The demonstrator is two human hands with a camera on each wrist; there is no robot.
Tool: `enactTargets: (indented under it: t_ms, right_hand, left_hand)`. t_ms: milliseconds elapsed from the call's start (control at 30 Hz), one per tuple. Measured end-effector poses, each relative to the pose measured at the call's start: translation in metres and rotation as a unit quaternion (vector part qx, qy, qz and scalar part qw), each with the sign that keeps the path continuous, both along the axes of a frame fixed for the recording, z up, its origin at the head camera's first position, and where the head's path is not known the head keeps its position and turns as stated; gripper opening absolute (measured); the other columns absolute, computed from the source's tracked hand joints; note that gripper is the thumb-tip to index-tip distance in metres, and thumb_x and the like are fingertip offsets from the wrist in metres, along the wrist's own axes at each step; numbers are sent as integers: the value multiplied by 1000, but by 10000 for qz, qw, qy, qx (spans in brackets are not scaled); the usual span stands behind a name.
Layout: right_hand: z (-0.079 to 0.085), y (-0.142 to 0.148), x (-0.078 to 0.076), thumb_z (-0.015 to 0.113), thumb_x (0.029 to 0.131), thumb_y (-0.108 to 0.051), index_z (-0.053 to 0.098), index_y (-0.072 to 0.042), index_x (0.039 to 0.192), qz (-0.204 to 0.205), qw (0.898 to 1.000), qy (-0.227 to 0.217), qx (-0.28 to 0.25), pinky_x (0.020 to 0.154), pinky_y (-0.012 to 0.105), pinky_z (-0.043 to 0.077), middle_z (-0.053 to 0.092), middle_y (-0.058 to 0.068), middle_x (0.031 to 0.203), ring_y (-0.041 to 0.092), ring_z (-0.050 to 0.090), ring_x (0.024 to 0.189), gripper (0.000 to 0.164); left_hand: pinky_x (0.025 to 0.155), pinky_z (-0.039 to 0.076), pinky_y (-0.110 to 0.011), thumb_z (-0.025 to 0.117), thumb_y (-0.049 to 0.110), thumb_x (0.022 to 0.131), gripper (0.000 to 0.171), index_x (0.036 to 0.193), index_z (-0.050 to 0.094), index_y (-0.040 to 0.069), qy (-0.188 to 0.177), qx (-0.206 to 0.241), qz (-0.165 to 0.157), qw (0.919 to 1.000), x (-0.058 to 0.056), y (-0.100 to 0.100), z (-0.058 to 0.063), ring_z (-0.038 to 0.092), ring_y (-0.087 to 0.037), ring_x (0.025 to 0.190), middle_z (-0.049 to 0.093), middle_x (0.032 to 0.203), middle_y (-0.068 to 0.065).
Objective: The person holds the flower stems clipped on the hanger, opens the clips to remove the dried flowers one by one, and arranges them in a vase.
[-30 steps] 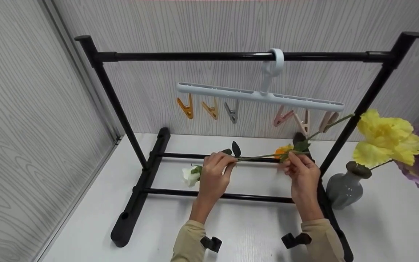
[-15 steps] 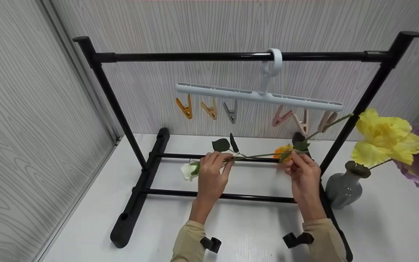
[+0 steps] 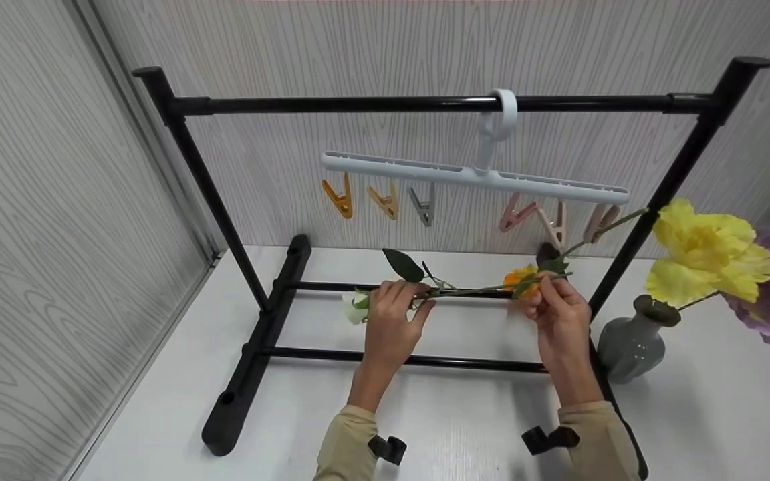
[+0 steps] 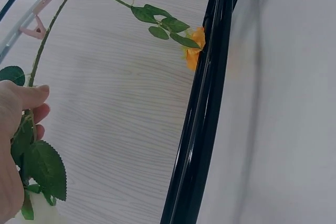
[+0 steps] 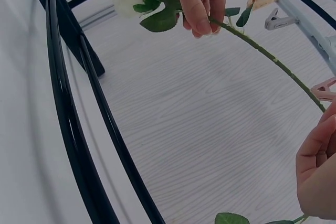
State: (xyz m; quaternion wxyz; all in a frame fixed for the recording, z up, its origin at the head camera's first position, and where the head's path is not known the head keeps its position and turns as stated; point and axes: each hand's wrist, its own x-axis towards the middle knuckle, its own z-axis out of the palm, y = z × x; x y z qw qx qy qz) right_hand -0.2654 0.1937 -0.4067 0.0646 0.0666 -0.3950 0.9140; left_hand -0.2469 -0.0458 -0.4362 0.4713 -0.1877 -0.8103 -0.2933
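Left hand point(image 3: 390, 319) pinches the green stem point(image 3: 472, 290) just behind the white rose point(image 3: 356, 307). Right hand point(image 3: 557, 314) pinches the other end, beside an orange flower point(image 3: 517, 276) – whether it grips that one too is hard to tell. The stem lies level between both hands, above the black rack point(image 3: 385, 359) base. Clip hanger point(image 3: 475, 176) at 12 o'clock; grey vase point(image 3: 632, 344) (yellow bloom point(image 3: 709, 252)) at 3 o'clock.

A white rose point(image 3: 356, 308) on a long green stem point(image 3: 472, 290) lies level above the counter point(image 3: 465, 421), beside an orange flower point(image 3: 517, 276), leaves upturned.
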Motion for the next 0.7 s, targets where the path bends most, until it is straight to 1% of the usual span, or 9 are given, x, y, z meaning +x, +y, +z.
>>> enactTargets:
  t_ms: [167,267,367,500,600,700]
  right_hand:
    - [0,2,0,52,108,-9,66,-2,99,1,10000,79,-7,53,22,48,55,6,70,12,55,60,19]
    - [1,4,-1,51,108,-9,66,-1,99,3,9997,66,-232,54,22,49,55,6,71,12,55,61,19]
    - [1,5,-1,52,108,-7,66,1,99,-57,9986,117,-517,55,24,50,56,8,70,14,56,60,19]
    - [3,9,0,48,109,-6,62,4,97,-118,9952,323,-913,57,27,50,57,10,68,17,57,60,21]
    - [3,11,1,42,111,-8,59,4,94,-87,9916,475,-1197,58,29,50,57,12,68,19,57,60,27]
    - [3,14,1,37,112,-11,59,3,89,-91,9879,505,-1462,58,30,48,56,12,68,20,55,58,35]
  left_hand:
    - [79,50,-44,87,9,83,18,92,72,6,45,-153,113,9998,0,-1,-3,63,-25,87,71,91,-6]
    - [77,50,-44,84,6,85,13,90,73,6,75,-141,141,9998,-1,-3,-4,63,-25,85,70,88,-5]
    - [78,50,-43,81,7,89,7,92,74,7,20,-58,43,10000,-1,-3,-4,62,-23,84,70,87,-3]
    - [80,50,-44,79,13,93,6,95,75,8,-305,-46,-148,9994,0,-4,-3,64,-23,87,71,88,-3]
    - [82,51,-45,75,18,96,11,97,76,7,-678,-132,-288,9972,1,-3,-3,66,-24,91,73,92,-4]
    - [85,52,-46,72,25,99,18,101,76,7,-1030,-210,-415,9936,2,-3,-3,67,-26,97,74,98,-5]
